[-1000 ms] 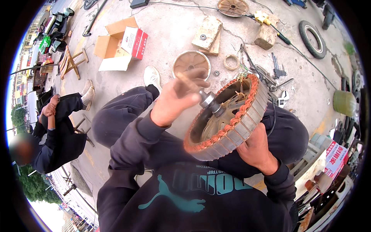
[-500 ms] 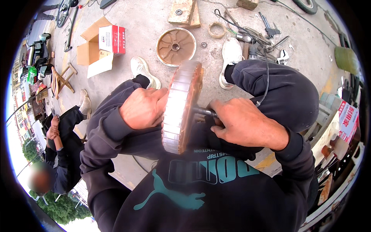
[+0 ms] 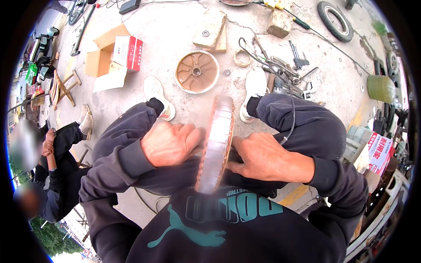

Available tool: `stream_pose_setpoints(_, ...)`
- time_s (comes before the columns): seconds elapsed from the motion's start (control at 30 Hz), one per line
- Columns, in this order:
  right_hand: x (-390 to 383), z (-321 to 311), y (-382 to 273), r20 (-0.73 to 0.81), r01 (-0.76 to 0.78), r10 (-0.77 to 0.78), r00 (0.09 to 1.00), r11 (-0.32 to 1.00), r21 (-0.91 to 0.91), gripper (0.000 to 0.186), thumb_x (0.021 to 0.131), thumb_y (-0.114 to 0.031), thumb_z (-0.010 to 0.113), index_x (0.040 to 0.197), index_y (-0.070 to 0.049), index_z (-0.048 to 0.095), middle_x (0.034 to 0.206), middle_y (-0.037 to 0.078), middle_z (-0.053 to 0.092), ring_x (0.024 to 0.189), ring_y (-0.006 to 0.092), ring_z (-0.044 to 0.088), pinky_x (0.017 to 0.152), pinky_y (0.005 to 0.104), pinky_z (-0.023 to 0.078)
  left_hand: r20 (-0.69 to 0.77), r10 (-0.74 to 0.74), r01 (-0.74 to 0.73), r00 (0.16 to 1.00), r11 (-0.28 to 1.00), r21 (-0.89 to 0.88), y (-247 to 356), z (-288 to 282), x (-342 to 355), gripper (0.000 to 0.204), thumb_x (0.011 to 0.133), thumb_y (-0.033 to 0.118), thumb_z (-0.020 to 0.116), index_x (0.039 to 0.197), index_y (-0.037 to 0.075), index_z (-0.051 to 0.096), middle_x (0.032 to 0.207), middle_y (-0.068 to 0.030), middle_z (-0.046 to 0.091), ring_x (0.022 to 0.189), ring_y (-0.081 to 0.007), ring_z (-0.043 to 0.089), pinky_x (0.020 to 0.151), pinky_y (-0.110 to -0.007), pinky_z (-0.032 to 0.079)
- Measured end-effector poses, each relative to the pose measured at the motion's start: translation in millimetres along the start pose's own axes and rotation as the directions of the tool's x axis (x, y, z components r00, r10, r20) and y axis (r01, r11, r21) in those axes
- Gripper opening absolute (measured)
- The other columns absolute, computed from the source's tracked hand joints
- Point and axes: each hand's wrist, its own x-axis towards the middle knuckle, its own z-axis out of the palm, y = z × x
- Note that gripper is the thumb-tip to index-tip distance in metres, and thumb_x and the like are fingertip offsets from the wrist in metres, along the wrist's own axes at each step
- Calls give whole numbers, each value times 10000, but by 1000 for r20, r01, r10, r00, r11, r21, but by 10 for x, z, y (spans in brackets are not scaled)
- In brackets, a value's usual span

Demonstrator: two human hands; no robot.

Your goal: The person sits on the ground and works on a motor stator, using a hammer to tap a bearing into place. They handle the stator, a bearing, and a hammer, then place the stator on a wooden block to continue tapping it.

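Note:
An upright motor stator (image 3: 215, 147), a metal-segmented ring with copper windings, is edge-on and blurred between my hands above my lap. My left hand (image 3: 172, 143) is at its left side with curled fingers, and my right hand (image 3: 268, 158) grips from the right, fingertips hidden behind the ring; together they hold the stator up. On the ground beyond sit a round brown hub cover (image 3: 186, 74), a small bearing (image 3: 226, 72) and a tan ring (image 3: 242, 57).
An open cardboard box (image 3: 131, 53), wooden blocks (image 3: 210, 41) with a bearing, scattered tools (image 3: 300, 61), a cable and a tire (image 3: 333, 22) lie ahead. A green container (image 3: 381, 87) stands right. A seated person (image 3: 61, 175) is at left, near a wooden stool (image 3: 63, 87).
The stator has turned from tilted to upright, edge-on. My left hand has lowered from the axle's top to the left side; my right hand has shifted from the rim to the right side.

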Motion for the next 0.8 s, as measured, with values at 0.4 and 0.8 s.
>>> stream_pose_setpoints(0.4, 348, -591, -6, 49, 113, -113, 992, 994, -1, 315, 885, -309, 680, 823, -4, 631, 542, 194, 569, 540, 410, 612, 529, 479, 511, 44, -81, 90, 996, 952, -291, -326, -277, 13, 315, 785, 185, 649, 989, -32, 547, 708, -83, 524, 546, -226, 588, 464, -366, 471)
stream_pose_setpoints(0.8, -57, -548, 218, -57, 178, -178, 982, 984, 0, 297, 899, -346, 678, 868, -55, 623, 688, 150, 645, 640, 385, 644, 571, 471, 519, 111, -66, 115, 992, 847, -519, -283, -411, 121, 329, 814, 264, 756, 931, 41, 543, 626, -103, 559, 560, -314, 599, 513, -406, 472)
